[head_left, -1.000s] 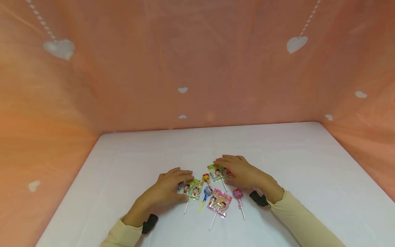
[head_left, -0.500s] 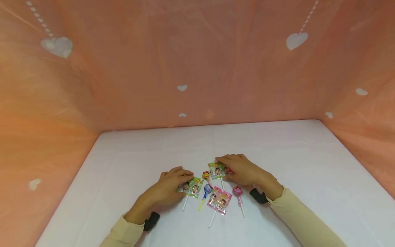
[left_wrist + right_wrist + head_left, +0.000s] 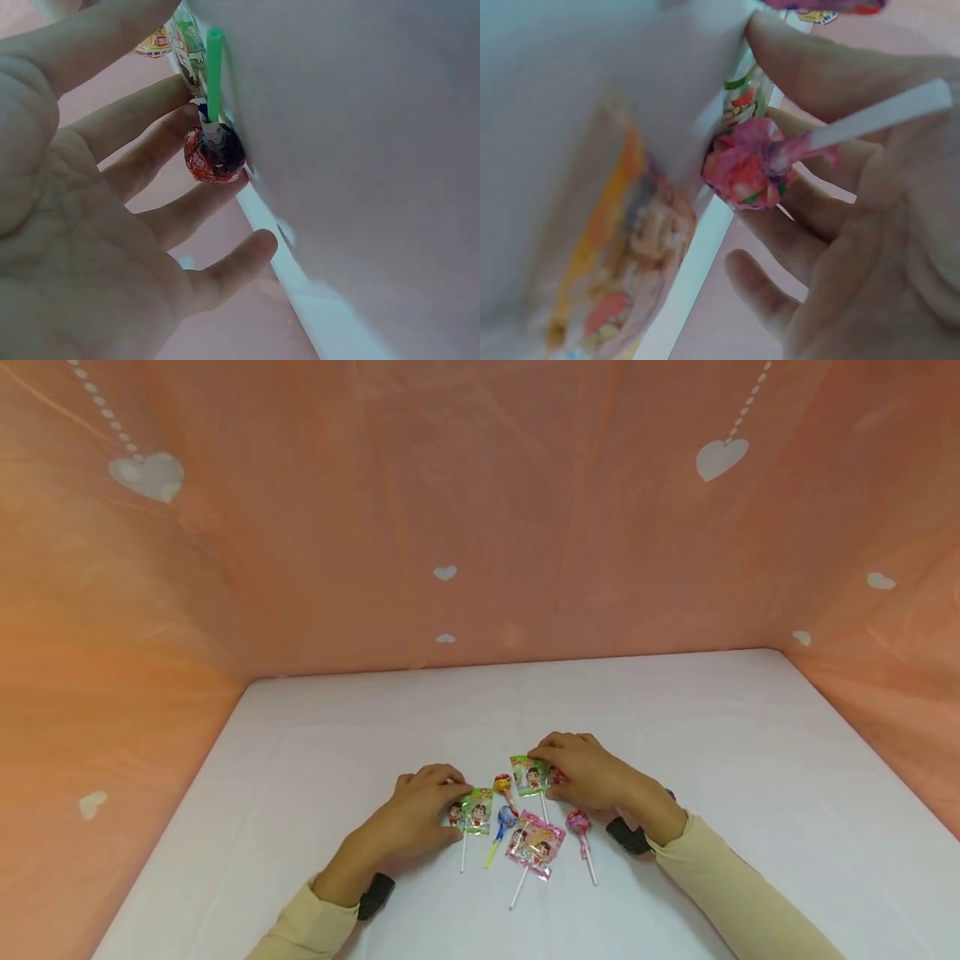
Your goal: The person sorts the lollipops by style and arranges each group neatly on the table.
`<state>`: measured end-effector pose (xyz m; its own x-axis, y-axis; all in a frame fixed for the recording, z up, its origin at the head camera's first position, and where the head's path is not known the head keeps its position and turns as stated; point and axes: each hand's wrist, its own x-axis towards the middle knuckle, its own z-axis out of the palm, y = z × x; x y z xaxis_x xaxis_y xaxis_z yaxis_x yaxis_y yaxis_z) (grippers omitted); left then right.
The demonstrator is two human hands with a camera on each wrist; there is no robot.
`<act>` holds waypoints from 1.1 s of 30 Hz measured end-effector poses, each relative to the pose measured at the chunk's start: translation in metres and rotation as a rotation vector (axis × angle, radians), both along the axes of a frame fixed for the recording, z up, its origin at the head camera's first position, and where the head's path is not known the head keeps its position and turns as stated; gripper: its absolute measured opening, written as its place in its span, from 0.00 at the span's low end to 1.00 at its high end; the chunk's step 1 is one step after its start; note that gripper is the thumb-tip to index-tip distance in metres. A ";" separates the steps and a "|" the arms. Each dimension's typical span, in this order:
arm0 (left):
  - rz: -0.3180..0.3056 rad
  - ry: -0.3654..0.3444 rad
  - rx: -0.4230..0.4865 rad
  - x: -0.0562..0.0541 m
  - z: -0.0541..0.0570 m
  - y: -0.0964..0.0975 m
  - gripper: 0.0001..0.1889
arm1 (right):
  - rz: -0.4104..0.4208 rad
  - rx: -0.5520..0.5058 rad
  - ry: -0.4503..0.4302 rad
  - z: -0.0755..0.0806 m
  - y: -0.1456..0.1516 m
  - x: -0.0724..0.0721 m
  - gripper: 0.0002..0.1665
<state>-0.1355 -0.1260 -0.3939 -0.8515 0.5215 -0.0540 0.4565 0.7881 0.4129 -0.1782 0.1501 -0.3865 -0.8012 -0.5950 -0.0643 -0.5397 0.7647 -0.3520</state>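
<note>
The surface (image 3: 330, 752) stretches before and under everything, with the curtain (image 3: 525, 510) behind it and at both sides. The left packet (image 3: 480, 807) lies at the left hand (image 3: 416, 814), by its thumb and index finger. Farther back, the rear packet (image 3: 529, 774) lies at the right hand (image 3: 596, 772). Between these packets lies the rear lollipop (image 3: 502, 784); before it, the middle lollipop (image 3: 507, 817). The front packet (image 3: 537, 842) lies nearer the person, with the right lollipop (image 3: 578, 822) to its right
</note>
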 end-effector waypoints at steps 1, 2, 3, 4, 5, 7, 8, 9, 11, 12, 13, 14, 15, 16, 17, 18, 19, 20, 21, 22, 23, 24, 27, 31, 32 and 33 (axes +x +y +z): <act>-0.001 0.008 0.002 0.000 0.000 0.000 0.27 | -0.002 0.001 0.003 0.000 0.000 0.000 0.31; -0.004 0.019 0.003 0.000 0.000 0.000 0.27 | -0.003 0.002 0.007 0.000 0.000 0.000 0.30; -0.007 0.028 0.004 0.000 -0.001 0.000 0.26 | -0.005 0.003 0.011 0.000 0.000 0.000 0.30; -0.009 0.037 0.005 0.000 -0.001 0.000 0.26 | -0.007 0.004 0.014 0.000 -0.001 -0.001 0.30; -0.010 0.045 0.006 0.000 -0.001 0.000 0.26 | -0.009 0.005 0.016 0.000 -0.001 0.000 0.30; -0.013 0.063 0.003 0.000 -0.001 -0.001 0.26 | -0.013 0.009 0.021 0.000 -0.001 0.000 0.30; -0.014 0.072 0.000 0.000 -0.001 0.000 0.26 | -0.016 0.011 0.023 0.000 -0.001 0.000 0.30; -0.012 0.081 -0.002 0.001 -0.001 0.000 0.26 | -0.017 0.014 0.026 0.000 -0.001 0.000 0.29; -0.005 0.096 -0.004 0.001 0.000 0.000 0.26 | -0.024 0.013 0.022 0.001 -0.001 0.000 0.30; 0.002 0.102 -0.003 0.001 0.000 0.000 0.26 | -0.027 0.014 0.021 0.000 -0.001 0.000 0.30; 0.012 0.105 0.000 0.000 0.000 0.001 0.26 | -0.028 0.017 0.023 0.000 -0.001 0.000 0.30; 0.021 0.107 0.001 0.000 0.000 0.001 0.26 | -0.029 0.020 0.025 0.000 -0.002 0.000 0.30; 0.032 0.106 0.004 0.000 0.000 0.001 0.26 | -0.032 0.021 0.024 0.000 -0.002 0.000 0.30; 0.042 0.104 0.007 0.000 0.000 0.001 0.26 | -0.035 0.022 0.020 0.000 -0.002 0.000 0.30; 0.051 0.103 0.009 -0.001 0.000 0.002 0.26 | -0.035 0.025 0.023 0.000 -0.002 -0.001 0.30; 0.059 0.101 0.014 -0.001 0.000 0.001 0.26 | -0.035 0.027 0.023 0.000 -0.003 -0.001 0.30; 0.062 0.102 0.017 -0.001 0.001 0.001 0.25 | -0.036 0.027 0.022 0.000 -0.003 -0.001 0.30; 0.064 0.102 0.021 -0.001 0.001 0.001 0.25 | -0.037 0.026 0.020 0.001 -0.004 -0.001 0.30; 0.066 0.104 0.025 -0.002 0.001 0.000 0.25 | -0.039 0.024 0.016 0.001 -0.004 -0.001 0.30; 0.067 0.105 0.034 -0.002 0.001 -0.001 0.25 | -0.037 0.025 0.018 0.002 -0.004 -0.001 0.30; 0.067 0.108 0.043 -0.003 0.002 -0.002 0.25 | -0.039 0.024 0.014 0.002 -0.004 -0.001 0.30; 0.064 0.119 0.047 -0.004 0.002 -0.003 0.25 | -0.040 0.024 0.013 0.002 -0.004 -0.001 0.30; 0.056 0.161 0.069 -0.007 0.006 -0.007 0.26 | -0.040 0.025 0.012 0.002 -0.004 -0.001 0.30; 0.033 0.211 0.078 -0.010 0.011 -0.013 0.27 | -0.039 0.023 0.010 0.001 -0.003 -0.002 0.30; 0.028 0.215 0.080 -0.011 0.013 -0.015 0.27 | -0.036 0.025 0.010 0.001 -0.002 -0.002 0.30; 0.029 0.211 0.086 -0.011 0.014 -0.017 0.26 | -0.035 0.023 0.004 0.001 -0.002 -0.002 0.30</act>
<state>-0.1464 -0.1428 -0.3798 -0.8539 0.4918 0.1704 0.5176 0.7683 0.3765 -0.1803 0.1482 -0.3855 -0.8219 -0.5648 -0.0744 -0.5136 0.7912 -0.3319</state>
